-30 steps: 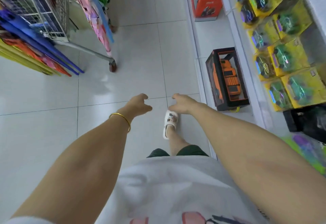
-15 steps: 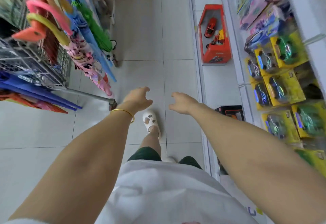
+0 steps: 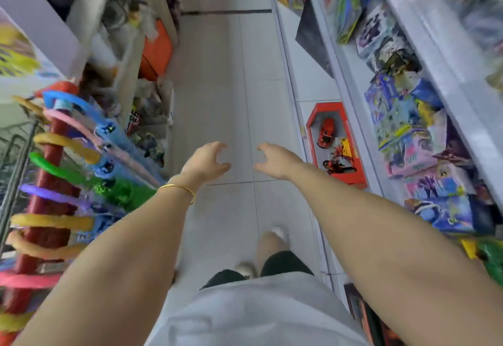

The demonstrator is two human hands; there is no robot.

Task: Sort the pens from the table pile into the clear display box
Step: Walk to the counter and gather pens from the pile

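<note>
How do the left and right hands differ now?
The left hand wears a thin gold bangle at the wrist; the right hand has a bare wrist. The left hand is nearer the coloured umbrella handles, the right hand nearer the red toy-car box. Both hold nothing, fingers loosely curled.

Head-worn view, forward and downward

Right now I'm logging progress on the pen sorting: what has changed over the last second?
The person walked forward along the white tiled floor: the red toy car box came from ahead to beside the right hand, and the umbrellas with coloured hooked handles slid closer on the left. Nothing taken or released. The left hand and right hand stay outstretched, empty, loosely curled.
</note>
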